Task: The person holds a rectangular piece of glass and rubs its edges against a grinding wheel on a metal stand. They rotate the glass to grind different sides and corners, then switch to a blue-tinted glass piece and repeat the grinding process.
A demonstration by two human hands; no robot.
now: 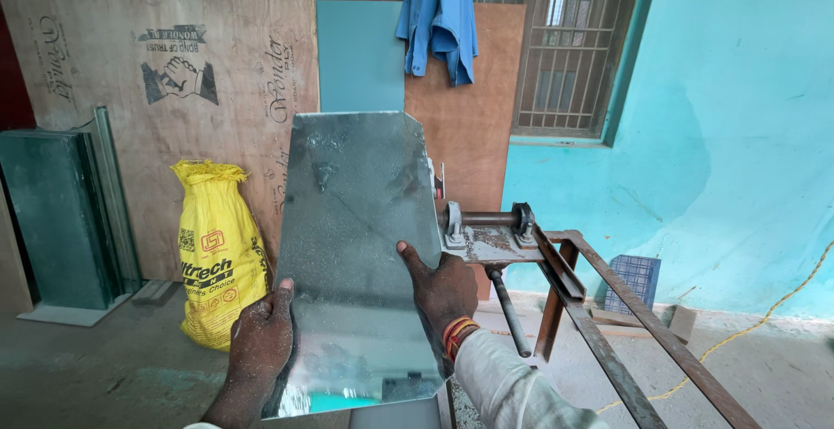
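We hold the metal sheet (pixel 356 247) upright by its side edges, left hand (pixel 259 342) low, right hand (pixel 443 290) higher; its long axis runs vertical, just left of the steel bending frame (pixel 556 273)

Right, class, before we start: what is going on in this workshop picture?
A person holds a shiny metal sheet upright in both bare hands. The left hand grips its lower left edge; the right hand grips its right edge. Just to the right stands a rusty metal frame machine with a shaft and a hanging handle. Behind are plywood boards leaning on the wall, a yellow sack on the floor and a blue shirt hanging by a barred window.
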